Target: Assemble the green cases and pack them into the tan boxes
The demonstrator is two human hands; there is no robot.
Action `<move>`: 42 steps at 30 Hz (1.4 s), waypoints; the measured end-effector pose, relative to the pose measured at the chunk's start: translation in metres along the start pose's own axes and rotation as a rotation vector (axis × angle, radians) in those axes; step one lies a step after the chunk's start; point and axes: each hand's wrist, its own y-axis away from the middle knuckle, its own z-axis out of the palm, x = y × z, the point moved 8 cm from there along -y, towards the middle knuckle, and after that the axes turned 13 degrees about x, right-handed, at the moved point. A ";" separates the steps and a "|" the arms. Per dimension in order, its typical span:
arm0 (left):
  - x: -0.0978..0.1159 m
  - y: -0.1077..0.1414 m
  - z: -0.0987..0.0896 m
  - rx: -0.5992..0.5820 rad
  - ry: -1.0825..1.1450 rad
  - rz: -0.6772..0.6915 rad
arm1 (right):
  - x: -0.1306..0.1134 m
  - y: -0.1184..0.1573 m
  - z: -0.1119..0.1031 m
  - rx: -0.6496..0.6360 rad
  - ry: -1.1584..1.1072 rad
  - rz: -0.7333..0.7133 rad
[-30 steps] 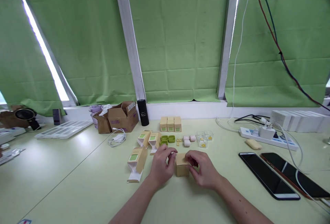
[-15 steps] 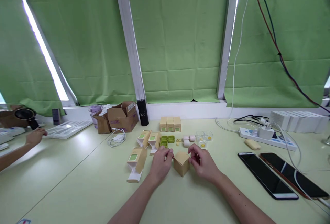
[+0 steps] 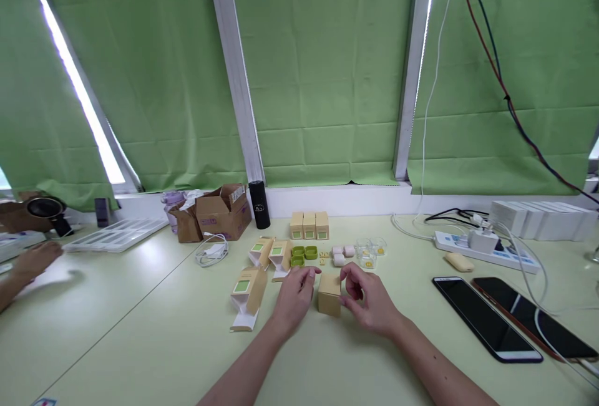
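Note:
A small kraft cardboard box stands closed on the table between my hands, one flat side facing me. My right hand holds its right side, thumb low and fingertips near the top edge. On the left, my left hand has its fingers stretched towards the box's upper left edge; whether they touch it I cannot tell. Unfolded box sleeves with green windows lie left of my left hand. Beyond my hands are small green trays, pale pink pieces, tiny yellow pieces and clear cups.
Three finished-looking boxes stand at the back. Behind left are a brown carton, a black cylinder and a coiled white cable. Phones and a power strip lie right. Another person's hand is far left.
The small box has turned so a flat side, rather than a corner, faces me. My hands have shifted only slightly. The other person's hand has moved left, away from the white tray.

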 end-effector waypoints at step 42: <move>0.005 0.003 0.002 -0.016 -0.102 0.045 | 0.057 -0.003 0.003 0.103 0.110 0.299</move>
